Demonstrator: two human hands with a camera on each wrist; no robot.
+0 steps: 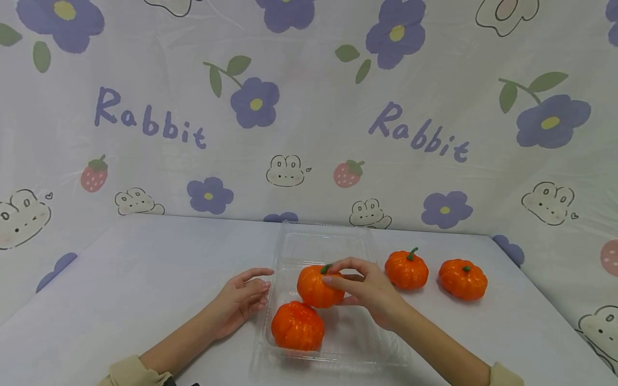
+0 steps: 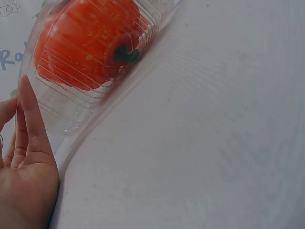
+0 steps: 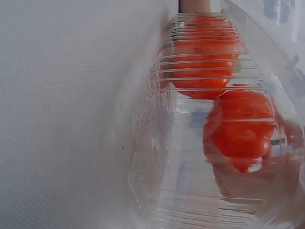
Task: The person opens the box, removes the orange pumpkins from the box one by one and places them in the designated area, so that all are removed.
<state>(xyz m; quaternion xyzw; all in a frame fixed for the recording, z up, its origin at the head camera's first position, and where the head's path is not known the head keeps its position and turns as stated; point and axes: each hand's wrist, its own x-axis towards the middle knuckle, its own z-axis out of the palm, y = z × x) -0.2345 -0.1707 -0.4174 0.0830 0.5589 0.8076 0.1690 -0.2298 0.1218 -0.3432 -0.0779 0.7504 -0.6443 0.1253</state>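
My right hand [image 1: 374, 295] holds an orange toy pumpkin [image 1: 315, 289] with a green stem between thumb and fingers, over the clear plastic container [image 1: 359, 340]. A second orange pumpkin [image 1: 296, 327] sits in the container's near left corner, just in front of the held one. Through the ribbed wall, the right wrist view shows the held pumpkin [image 3: 243, 126] beside the other pumpkin [image 3: 205, 62]. My left hand [image 1: 241, 303] is at the container's left side, fingers loosely bent and holding nothing. In the left wrist view, this hand's [image 2: 28, 176] fingertips are right at the clear wall.
To the right of the container, two more orange pumpkins stand on the white table [image 1: 145, 279]: one upright pumpkin [image 1: 406, 269] and a tilted pumpkin [image 1: 462, 280]. The container's clear lid [image 1: 328, 244] lies folded back at its far side. A printed cloth [image 1: 309, 128] hangs behind.
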